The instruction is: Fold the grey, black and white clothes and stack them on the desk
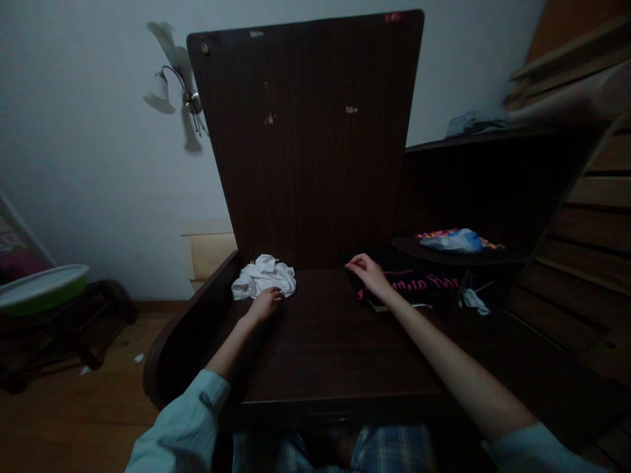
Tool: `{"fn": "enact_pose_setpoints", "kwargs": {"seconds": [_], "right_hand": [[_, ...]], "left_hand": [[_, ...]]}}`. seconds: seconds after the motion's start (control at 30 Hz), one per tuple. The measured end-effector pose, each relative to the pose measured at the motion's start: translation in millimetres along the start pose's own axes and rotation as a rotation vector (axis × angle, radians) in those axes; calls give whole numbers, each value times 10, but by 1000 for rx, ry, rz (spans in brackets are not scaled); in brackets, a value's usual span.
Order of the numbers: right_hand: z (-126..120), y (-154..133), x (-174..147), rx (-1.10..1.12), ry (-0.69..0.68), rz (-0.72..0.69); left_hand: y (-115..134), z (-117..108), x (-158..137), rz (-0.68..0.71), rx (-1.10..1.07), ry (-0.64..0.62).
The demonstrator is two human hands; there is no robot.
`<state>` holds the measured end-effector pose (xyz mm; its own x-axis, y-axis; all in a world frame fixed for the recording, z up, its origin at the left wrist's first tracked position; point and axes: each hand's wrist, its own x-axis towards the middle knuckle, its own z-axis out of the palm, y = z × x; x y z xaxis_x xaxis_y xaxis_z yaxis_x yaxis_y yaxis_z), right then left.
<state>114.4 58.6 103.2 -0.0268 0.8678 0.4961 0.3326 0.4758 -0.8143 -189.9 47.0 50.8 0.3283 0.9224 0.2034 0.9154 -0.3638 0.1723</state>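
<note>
On the dark wooden desk (315,355), a crumpled white cloth (263,272) lies toward the left. My left hand (265,303) rests at its front edge, fingers loosely bent and apart, with no grip on the cloth visible. Farther right, my right hand (371,274) has thumb and fingers pinched together at the upper left corner of a black fabric bag (424,282) with pink lettering. The shadow makes the pinched edge hard to see. My right forearm crosses in front of part of the bag.
A tall dark panel (315,144) rises behind the desk. At right, a small shelf (444,256) bears a blue-and-white plastic bundle (456,241). A curved side board (192,322) bounds the left. A green basin (44,289) sits on a low stand; a wall lamp (160,92) hangs above.
</note>
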Motion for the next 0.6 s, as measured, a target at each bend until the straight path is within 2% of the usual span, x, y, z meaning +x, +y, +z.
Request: {"fn": "enact_pose_setpoints", "kwargs": {"seconds": [0.07, 0.13, 0.2, 0.27, 0.37, 0.43, 0.5, 0.6], "right_hand": [[-102, 84, 26, -275, 87, -94], [-188, 203, 44, -521, 152, -126], [-247, 349, 41, -714, 195, -86], [-283, 493, 17, -851, 159, -1], [-307, 617, -22, -960, 32, 97], [-302, 620, -27, -981, -7, 141], [-273, 591, -25, -977, 11, 190], [-177, 581, -69, -926, 152, 195]], "left_hand": [[-1, 172, 10, 58, -37, -23], [-4, 317, 45, 66, -53, -2], [-11, 423, 105, 32, -65, 25], [-24, 483, 177, -56, -72, 60], [-40, 490, 263, -193, -84, 115], [-38, 461, 279, -225, -96, 144], [-12, 428, 253, -224, -107, 169], [83, 403, 160, -235, -141, 246]]}}
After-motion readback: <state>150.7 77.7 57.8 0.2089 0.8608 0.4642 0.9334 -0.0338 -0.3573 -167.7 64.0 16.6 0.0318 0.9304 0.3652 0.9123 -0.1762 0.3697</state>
